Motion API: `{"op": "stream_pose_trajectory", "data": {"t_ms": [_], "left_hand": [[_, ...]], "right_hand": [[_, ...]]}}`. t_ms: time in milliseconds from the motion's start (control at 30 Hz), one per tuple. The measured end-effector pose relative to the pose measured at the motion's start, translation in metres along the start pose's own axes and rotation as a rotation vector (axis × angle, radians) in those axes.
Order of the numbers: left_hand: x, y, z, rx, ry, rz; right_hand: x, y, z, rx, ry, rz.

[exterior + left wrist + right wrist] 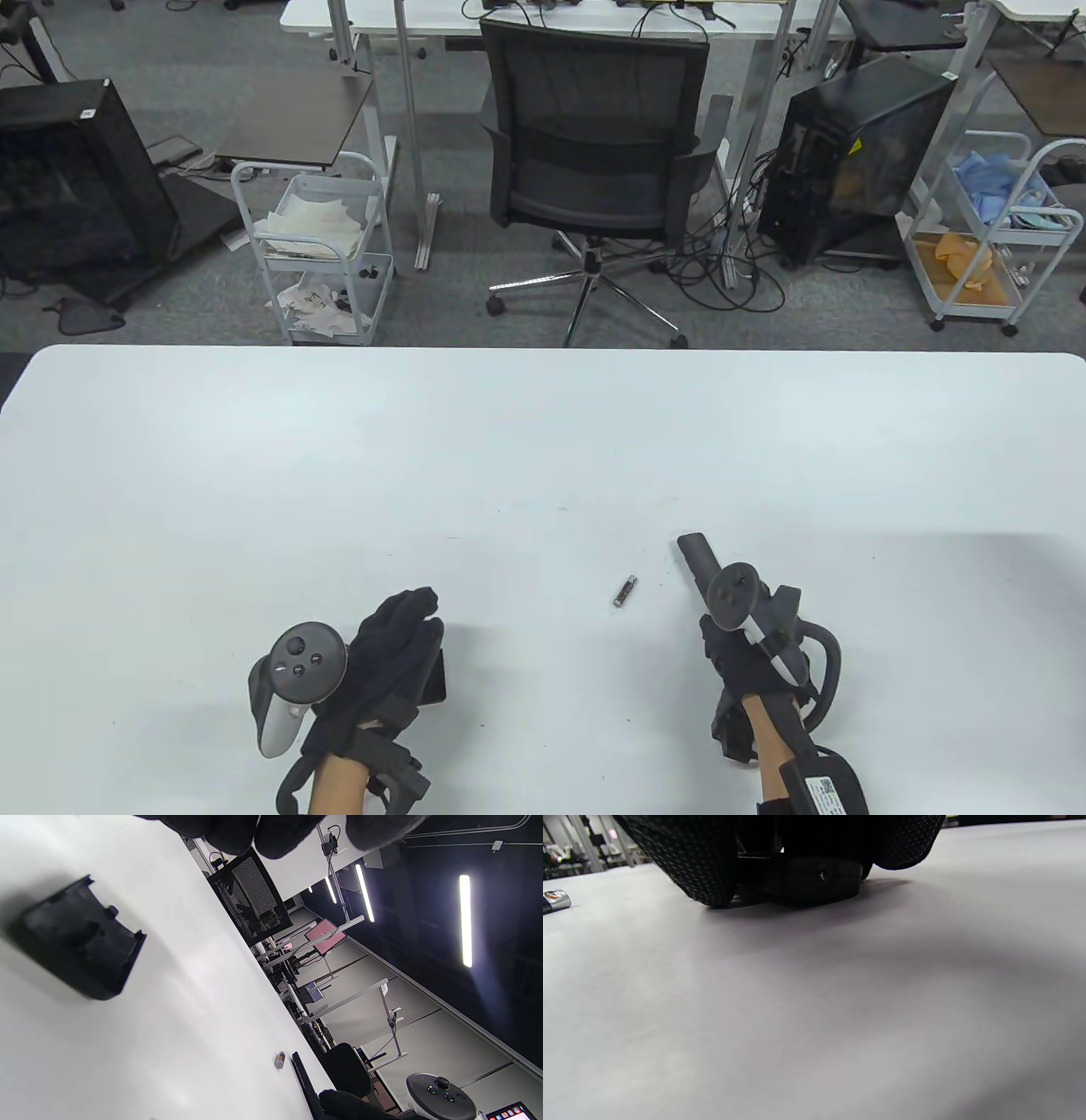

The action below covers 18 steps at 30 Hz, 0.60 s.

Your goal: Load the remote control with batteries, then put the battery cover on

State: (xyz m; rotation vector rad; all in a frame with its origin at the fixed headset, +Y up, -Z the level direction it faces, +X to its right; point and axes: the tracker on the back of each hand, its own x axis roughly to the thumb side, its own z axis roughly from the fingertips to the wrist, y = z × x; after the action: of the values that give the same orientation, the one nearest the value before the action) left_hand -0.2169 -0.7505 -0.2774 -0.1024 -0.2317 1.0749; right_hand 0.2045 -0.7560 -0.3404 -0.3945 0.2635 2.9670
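A black remote control (697,556) lies on the white table (509,441) at the lower right. My right hand (723,649) grips its near end; in the right wrist view my fingers (700,861) wrap the remote (806,878), which rests on the table. One small battery (625,590) lies loose just left of the remote, and shows in the right wrist view (555,899) and the left wrist view (279,1060). The black battery cover (80,942) lies on the table, partly under my left hand (416,607). The left fingertips (254,832) hover above it, holding nothing.
Beyond the table's far edge stand an office chair (594,153), two white carts (318,255) and desks. The trackers (297,671) sit on the backs of both hands.
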Motion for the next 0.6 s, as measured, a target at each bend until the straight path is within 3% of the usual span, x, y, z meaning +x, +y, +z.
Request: {"op": "stream_pose_trajectory", "data": {"t_ms": [233,533,600], "left_hand": [[-0.001,0.006,0.004,0.033,-0.002,0.034],[-0.003,0.011,0.006,0.050,0.009,0.052],[-0.003,0.012,0.007,0.056,0.007,0.058]], "right_hand": [[0.006,-0.001,0.003,-0.014,-0.043,0.127],[0.007,0.000,0.004,0.004,-0.049,0.110],[0.003,0.001,0.005,-0.070,-0.030,0.121]]}}
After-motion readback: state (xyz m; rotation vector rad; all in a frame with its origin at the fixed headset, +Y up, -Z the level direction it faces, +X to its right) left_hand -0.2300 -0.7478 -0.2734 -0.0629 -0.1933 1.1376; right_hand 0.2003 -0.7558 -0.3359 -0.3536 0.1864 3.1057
